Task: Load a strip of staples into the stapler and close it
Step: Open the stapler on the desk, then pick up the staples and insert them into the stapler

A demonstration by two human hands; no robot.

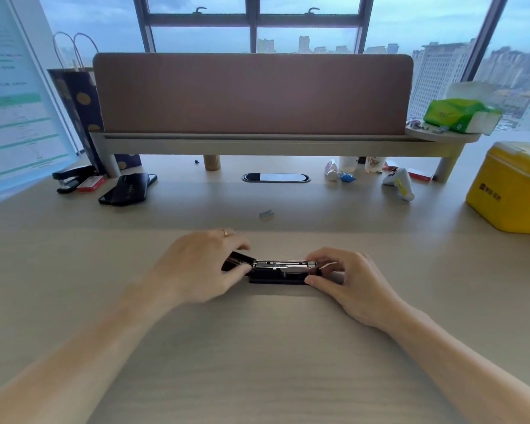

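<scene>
A black stapler [277,272] lies sideways on the wooden desk in front of me, its metal magazine channel showing along the top. My left hand [202,266] grips the stapler's left end, where a dark cover piece sticks out. My right hand [349,278] pinches the stapler's right end between thumb and fingers. A small loose strip of staples [266,214] rests on the desk farther back, apart from both hands. Whether staples sit inside the channel I cannot tell.
At the back left lie a second black stapler [71,179], a red staple box [91,183] and a dark phone [128,188]. A yellow box [511,188] stands at right, a white controller [400,182] near it. A shelf with a brown divider [251,93] spans the back.
</scene>
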